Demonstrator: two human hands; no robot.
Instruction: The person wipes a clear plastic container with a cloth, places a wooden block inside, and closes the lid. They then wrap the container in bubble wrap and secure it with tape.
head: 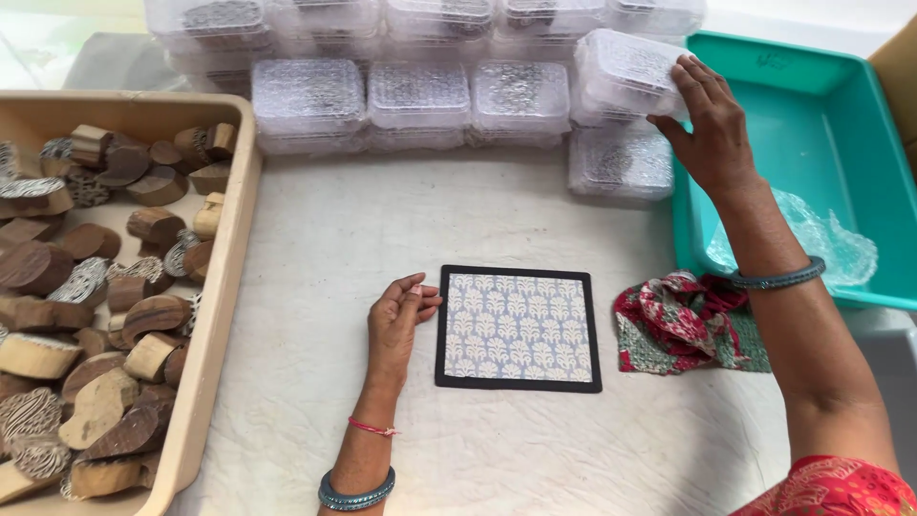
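Observation:
My left hand (399, 320) rests on the white cloth-covered table, fingers loosely curled, its tips touching the left edge of a square black-bordered mat (519, 329) with a pale blue and white leaf print. My right hand (704, 119) reaches to the back right and grips a clear plastic lidded box (626, 73), held tilted above another clear box (621, 162) that lies on the table. Inside the boxes there are dark patterned pieces, too blurred to make out.
Rows of stacked clear plastic boxes (417, 96) line the back. A beige tray (222, 287) at left holds several carved wooden printing blocks. A teal bin (841, 124) at right contains crumpled clear plastic (821, 234). A red and green patterned cloth (683, 325) lies beside the mat.

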